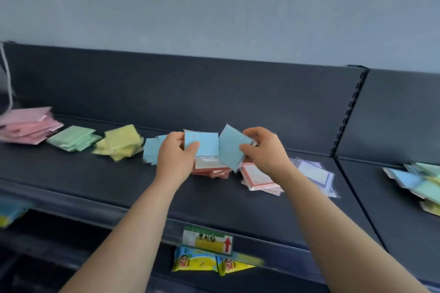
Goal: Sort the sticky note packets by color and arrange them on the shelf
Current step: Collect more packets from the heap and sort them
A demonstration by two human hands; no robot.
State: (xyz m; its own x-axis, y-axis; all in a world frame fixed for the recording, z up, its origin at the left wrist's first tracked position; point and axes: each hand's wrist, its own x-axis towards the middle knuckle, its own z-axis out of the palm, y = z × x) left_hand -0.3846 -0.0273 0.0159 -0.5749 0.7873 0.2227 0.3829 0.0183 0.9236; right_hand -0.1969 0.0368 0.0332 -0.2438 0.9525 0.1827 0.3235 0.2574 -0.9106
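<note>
A person stands at a dark shelf point(71, 173) and holds both arms out. The left hand point(177, 157) holds a blue packet point(204, 144) of sticky notes. Its thumb lies on the front and its fingers curl behind. The right hand point(264, 147) pinches a second blue packet point(231, 150), which is tilted so one corner points up. The two packets touch at their edges, a little above the shelf.

More sticky notes lie in a row on the shelf. Far to the left is a pink pile point(26, 126). Next to it is a green pile point(73, 138), then a yellow pile point(121, 144), then a blue pile point(151, 152) just beside the left hand. Right under the hands sits a red pile point(212, 171). To the right of it lie pink-edged packets point(259, 179), and next to those are purple packets point(316, 176), partly hidden by the right arm.

On the next part of the shelf, far to the right, is a mixed heap point(419, 181) of blue, green and yellow packets.

A price label point(207, 240) with a red arrow sticks on the front edge of the shelf. Just below it are two yellow snack bags point(197, 261). Low on the left some blurry packets point(9, 211) in blue and yellow show on a lower shelf. Behind it all is a grey-blue wall point(214, 7).
</note>
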